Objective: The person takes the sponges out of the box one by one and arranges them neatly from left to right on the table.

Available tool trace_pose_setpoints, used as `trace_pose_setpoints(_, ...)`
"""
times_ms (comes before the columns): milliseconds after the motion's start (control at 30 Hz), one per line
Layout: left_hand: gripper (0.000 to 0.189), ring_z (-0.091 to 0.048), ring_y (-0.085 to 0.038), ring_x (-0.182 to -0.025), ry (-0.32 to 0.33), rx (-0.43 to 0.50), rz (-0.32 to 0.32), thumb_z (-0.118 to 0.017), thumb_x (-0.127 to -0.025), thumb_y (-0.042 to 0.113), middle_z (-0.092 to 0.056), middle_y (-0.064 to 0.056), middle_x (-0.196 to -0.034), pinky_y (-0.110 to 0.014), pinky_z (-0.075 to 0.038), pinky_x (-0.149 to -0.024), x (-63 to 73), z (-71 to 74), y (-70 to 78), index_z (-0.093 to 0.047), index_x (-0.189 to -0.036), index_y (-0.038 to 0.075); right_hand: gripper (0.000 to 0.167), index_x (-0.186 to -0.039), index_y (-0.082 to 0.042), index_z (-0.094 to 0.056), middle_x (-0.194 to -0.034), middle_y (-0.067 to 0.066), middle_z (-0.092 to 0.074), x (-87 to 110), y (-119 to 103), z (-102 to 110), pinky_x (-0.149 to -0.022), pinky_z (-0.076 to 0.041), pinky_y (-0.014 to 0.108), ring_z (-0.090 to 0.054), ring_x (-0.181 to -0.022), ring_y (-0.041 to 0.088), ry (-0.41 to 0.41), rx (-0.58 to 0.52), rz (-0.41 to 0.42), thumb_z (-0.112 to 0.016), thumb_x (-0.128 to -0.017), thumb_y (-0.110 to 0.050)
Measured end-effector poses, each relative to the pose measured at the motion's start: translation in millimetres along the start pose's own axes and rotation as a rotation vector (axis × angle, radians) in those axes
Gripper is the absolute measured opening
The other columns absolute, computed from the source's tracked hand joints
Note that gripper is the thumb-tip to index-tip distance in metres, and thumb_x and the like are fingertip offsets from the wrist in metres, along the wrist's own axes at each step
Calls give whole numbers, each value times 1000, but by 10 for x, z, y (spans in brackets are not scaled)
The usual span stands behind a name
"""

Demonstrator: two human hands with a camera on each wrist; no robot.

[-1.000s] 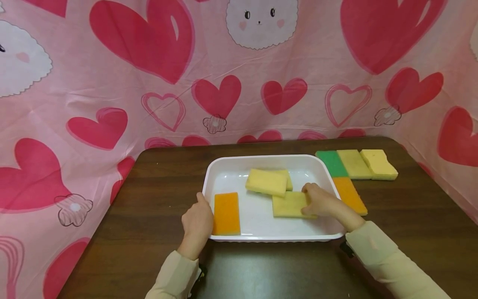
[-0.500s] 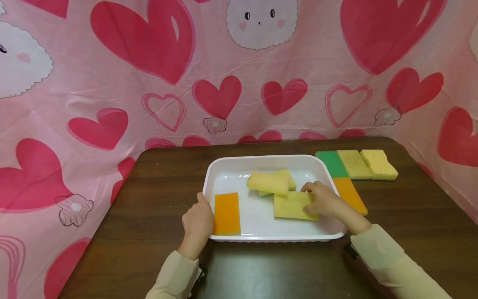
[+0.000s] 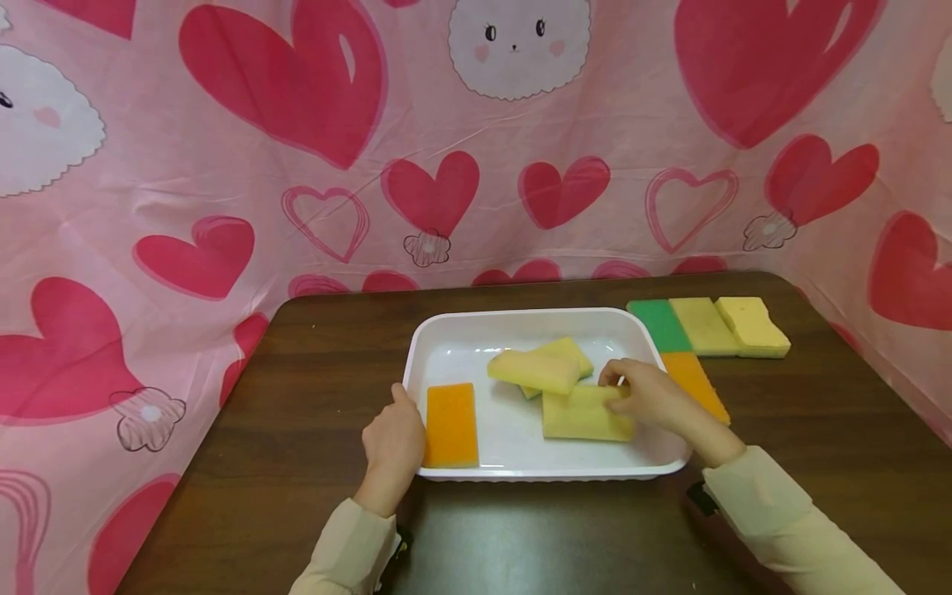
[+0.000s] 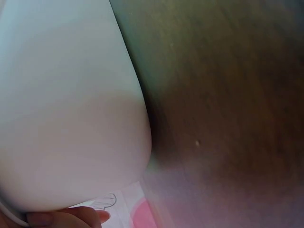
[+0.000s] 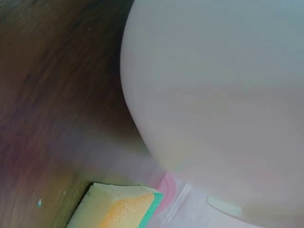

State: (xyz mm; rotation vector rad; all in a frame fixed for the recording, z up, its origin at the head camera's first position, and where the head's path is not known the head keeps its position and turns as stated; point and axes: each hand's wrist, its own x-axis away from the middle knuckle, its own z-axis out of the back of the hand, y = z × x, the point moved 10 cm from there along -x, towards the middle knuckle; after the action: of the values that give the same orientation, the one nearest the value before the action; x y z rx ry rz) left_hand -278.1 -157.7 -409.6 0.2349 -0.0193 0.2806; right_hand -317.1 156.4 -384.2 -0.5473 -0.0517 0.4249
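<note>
Item: white rectangular tray (image 3: 506,450), set on the dark wood-grain surface (image 3: 320,364), long side toward the person.

Left hand (image 3: 394,438): grip closed on the tray's left side near the front corner, fingers laid over the rim.

Right hand (image 3: 647,398): reaching in over the tray's right side; grip grasping the right end of the front yellow sponge (image 3: 576,416), thumb on its face.

Tray contents: the front yellow sponge, right of centre; orange scouring sponge (image 3: 451,426), one, flat in the front left corner; upper yellow sponge (image 3: 530,369), one, lying across the lower yellow sponge (image 3: 571,350), the two set at differing angles. The upper one's front edge overlaps the front sponge in the head view; whether they touch, cannot tell.

Beside the tray, right, on the surface: a row of green sponge (image 3: 662,325), dull-yellow sponge (image 3: 704,326) and wavy-edged pale yellow sponge (image 3: 753,326); second orange sponge (image 3: 697,386), nearer the person, adjoining the green.

Backdrop: pink heart-print cloth (image 3: 335,219).
</note>
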Motion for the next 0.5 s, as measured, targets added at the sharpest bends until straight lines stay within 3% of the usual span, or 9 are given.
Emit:
trace_pose_setpoints(300,33,-63,-32,-64,-5,-1,1,-42,-98,13,-64,-20,-76,-46,-52,-61,-3,-6,1,-39,-126,-6,11,-85,-10,-67,-79,0,-65,34,-22,56,-71,-46,31,-56,-75,15,6,-21,19,-73,-77,-5)
trace_pose_setpoints(500,32,-62,-31,-63,-6,5,1,-42,-99,14,-63,-19,-74,-45,-52,-61,-13,-16,-9,-39,-125,-5,15,-93,-5,-71,-84,5,-68,45,-24,107,-70,-47,30,-57,-75,16,35,-37,23,-74,-78,-6)
